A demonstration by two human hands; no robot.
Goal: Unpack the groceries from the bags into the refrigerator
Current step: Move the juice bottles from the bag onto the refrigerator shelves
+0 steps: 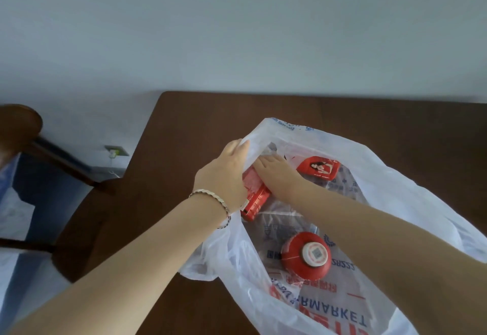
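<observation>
A white plastic supermarket bag point(411, 197) lies open on the brown table point(200, 129). My left hand point(224, 174) grips the bag's left rim and holds it open. My right hand point(276, 174) reaches inside, its fingers lying on a red package point(257, 197) near the rim; the fingertips are hidden by plastic. Deeper in the bag sit a red square pack with a picture point(319, 167) and a red round tub with a white lid point(305, 255).
A dark wooden chair point(87, 218) stands left of the table, its back rail at the far left. A pale wall point(237, 32) runs behind the table, with a socket point(116, 151) low on it. Blue-and-white fabric lies at the left edge.
</observation>
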